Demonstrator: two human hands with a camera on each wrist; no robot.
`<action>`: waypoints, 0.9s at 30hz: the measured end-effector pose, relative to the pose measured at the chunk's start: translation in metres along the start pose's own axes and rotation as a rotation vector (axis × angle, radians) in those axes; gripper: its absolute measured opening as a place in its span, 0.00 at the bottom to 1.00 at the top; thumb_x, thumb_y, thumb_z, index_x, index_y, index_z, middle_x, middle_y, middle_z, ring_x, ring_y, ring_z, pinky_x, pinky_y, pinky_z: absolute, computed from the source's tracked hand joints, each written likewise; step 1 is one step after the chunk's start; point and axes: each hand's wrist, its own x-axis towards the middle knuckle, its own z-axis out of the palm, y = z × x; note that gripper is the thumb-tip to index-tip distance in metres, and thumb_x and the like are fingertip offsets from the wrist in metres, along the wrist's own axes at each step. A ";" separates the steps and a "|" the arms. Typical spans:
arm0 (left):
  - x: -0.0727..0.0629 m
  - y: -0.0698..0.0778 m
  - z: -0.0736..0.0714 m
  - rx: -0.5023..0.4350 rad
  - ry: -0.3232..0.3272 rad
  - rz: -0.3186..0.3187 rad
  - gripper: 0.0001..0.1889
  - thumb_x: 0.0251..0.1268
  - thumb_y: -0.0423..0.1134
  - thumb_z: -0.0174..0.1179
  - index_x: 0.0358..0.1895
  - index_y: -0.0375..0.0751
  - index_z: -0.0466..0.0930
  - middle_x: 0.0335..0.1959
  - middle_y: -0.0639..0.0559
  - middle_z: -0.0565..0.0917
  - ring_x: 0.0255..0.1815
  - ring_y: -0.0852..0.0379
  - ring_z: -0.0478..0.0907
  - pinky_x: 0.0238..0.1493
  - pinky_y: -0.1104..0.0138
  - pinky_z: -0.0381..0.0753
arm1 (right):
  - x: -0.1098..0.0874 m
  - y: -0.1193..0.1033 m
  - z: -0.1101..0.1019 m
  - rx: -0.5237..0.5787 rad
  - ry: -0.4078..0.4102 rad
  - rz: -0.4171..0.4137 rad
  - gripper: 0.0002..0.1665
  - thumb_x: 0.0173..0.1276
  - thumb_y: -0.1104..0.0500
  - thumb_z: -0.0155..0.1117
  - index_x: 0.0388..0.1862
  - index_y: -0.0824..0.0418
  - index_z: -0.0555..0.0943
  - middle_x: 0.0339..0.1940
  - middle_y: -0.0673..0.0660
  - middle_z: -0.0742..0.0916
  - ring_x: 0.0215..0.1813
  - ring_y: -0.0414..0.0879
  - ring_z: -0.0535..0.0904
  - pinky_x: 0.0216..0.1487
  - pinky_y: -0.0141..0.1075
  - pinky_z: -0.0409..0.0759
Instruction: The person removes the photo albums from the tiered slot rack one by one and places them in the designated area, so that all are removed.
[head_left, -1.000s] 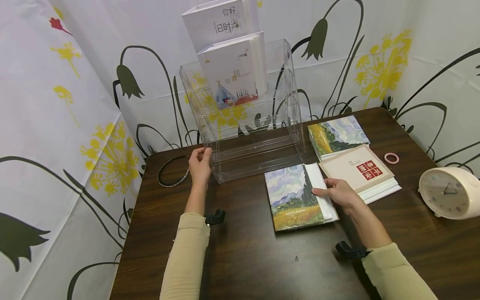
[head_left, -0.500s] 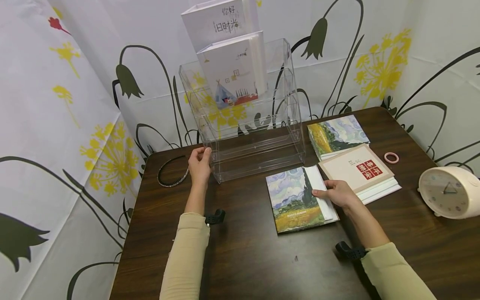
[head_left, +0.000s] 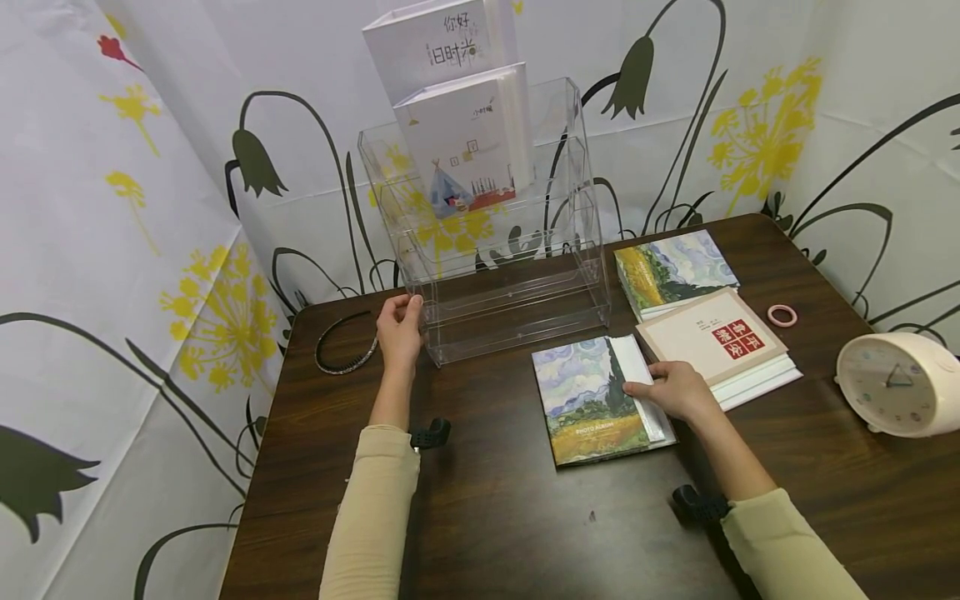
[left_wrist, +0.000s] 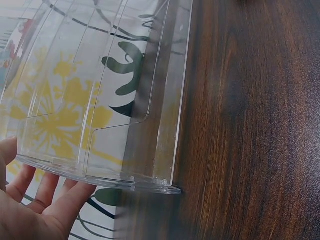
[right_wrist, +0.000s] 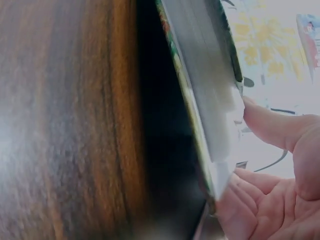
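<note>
Thumb (head_left: pixel 637 389) uppermost, the right hand (head_left: pixel 675 388) pinches the album's (head_left: pixel 588 404) right edge before the rack (head_left: pixel 517 337); the left hand (head_left: pixel 399 331), fingers (left_wrist: pixel 70 207) loosely extended, touches the rack's side. The album sits slightly farther from the rack than a second ago.

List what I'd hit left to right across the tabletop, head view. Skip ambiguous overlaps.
Black headband → left hand → landscape-cover photo album → right hand holding that album's right side → pink ring → cream alarm clock.
</note>
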 end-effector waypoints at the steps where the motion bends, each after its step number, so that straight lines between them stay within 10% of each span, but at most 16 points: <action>1: 0.000 0.000 0.000 0.001 0.001 0.000 0.20 0.71 0.51 0.59 0.55 0.38 0.76 0.37 0.52 0.74 0.35 0.59 0.69 0.36 0.52 0.83 | -0.001 -0.001 0.000 -0.035 0.012 -0.010 0.47 0.63 0.43 0.70 0.63 0.80 0.69 0.49 0.74 0.83 0.52 0.66 0.79 0.48 0.55 0.79; 9: 0.000 -0.001 0.000 -0.014 0.003 -0.007 0.20 0.71 0.50 0.59 0.55 0.38 0.76 0.37 0.52 0.74 0.35 0.60 0.69 0.37 0.52 0.84 | -0.011 -0.010 0.001 -0.236 0.146 -0.079 0.39 0.59 0.39 0.71 0.54 0.71 0.80 0.41 0.67 0.87 0.43 0.63 0.81 0.37 0.53 0.78; 27: 0.001 -0.001 0.000 -0.015 0.003 -0.007 0.20 0.71 0.50 0.59 0.54 0.38 0.76 0.36 0.53 0.74 0.33 0.60 0.69 0.34 0.55 0.84 | -0.019 -0.015 0.002 -0.300 0.265 -0.092 0.33 0.56 0.44 0.75 0.48 0.70 0.83 0.32 0.63 0.88 0.35 0.63 0.82 0.29 0.52 0.77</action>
